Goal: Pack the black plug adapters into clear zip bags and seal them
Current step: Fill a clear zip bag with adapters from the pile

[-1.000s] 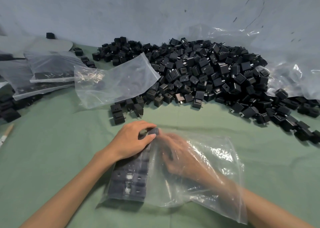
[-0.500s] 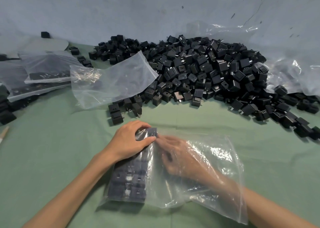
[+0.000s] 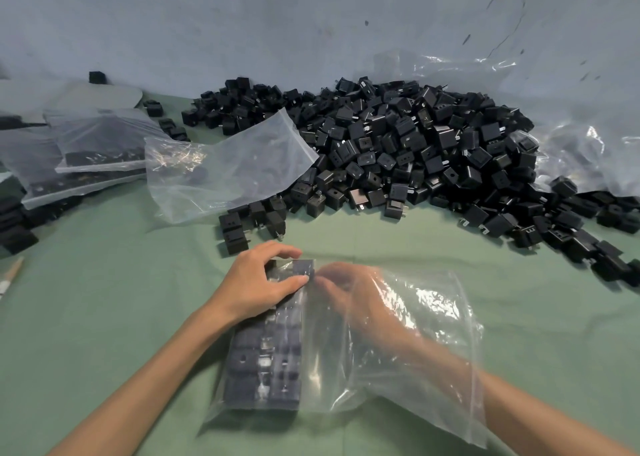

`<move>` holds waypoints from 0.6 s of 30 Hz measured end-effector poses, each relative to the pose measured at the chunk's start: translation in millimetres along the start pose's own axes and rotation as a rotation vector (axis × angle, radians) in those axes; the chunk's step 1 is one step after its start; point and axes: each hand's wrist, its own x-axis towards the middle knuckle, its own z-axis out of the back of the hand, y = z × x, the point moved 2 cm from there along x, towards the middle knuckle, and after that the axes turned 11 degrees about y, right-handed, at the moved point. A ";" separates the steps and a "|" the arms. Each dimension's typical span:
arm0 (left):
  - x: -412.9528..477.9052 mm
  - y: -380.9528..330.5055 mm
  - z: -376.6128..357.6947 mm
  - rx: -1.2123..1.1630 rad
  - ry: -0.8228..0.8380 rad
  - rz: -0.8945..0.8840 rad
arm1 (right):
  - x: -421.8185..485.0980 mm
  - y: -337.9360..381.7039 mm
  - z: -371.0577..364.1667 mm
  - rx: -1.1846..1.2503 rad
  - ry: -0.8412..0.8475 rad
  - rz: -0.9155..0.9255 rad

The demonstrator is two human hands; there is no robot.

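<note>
Green cloth tabletop [image 3: 104, 317] against a scuffed blue-grey wall [image 3: 277, 23].
A glossy, crinkled clear zip bag [image 3: 415, 334] lies flat at front centre, mouth rightward; the boxy matte packed adapters [image 3: 263, 362] form a block with its long axis near-to-far. The left hand [image 3: 256, 282] grips the block's far end through the film; the right hand [image 3: 353, 293] is inside the bag, too blurred to tell its grasp.

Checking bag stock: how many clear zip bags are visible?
4: a part-filled bag in front, an empty bag against the adapter pile, two filled bags stacked left; more may hide beneath.
</note>
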 end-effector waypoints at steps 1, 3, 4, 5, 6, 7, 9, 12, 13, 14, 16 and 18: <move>0.0 -0.1 -0.7 0.001 -0.021 0.013 | 1.9 3.3 -1.0 0.040 0.025 -0.039; -0.3 -0.5 -1.8 0.004 -0.028 0.026 | 1.6 10.5 0.0 0.029 0.052 -0.068; -0.1 -0.5 -1.7 0.004 -0.019 0.028 | -1.3 14.6 0.2 0.020 0.076 -0.050; 0.3 -0.3 -1.1 0.000 -0.006 0.030 | -4.1 17.4 0.6 0.047 0.107 -0.005; 0.8 0.0 -0.1 -0.008 0.009 0.030 | -7.0 19.3 0.6 0.091 0.142 0.037; 1.3 0.1 0.8 -0.016 0.027 0.026 | -9.8 20.0 0.0 0.094 0.178 0.073; 1.2 -1.0 1.5 -0.012 0.063 0.003 | -13.4 19.1 -2.5 0.001 0.197 0.126; 0.8 -2.9 2.1 -0.009 0.095 -0.036 | -15.2 14.5 -5.1 -0.165 0.169 0.216; 0.8 -2.5 2.6 -0.010 0.097 -0.046 | -14.8 12.1 -5.2 -0.175 0.171 0.229; 0.8 -1.4 3.6 -0.013 0.101 -0.049 | -14.2 10.1 -3.9 -0.172 0.187 0.234; 0.4 1.2 4.9 -0.026 0.110 -0.047 | -13.8 7.4 1.2 -0.247 0.223 0.218; -0.1 2.1 6.0 -0.022 0.119 -0.050 | -13.4 1.1 4.8 -0.314 0.215 0.189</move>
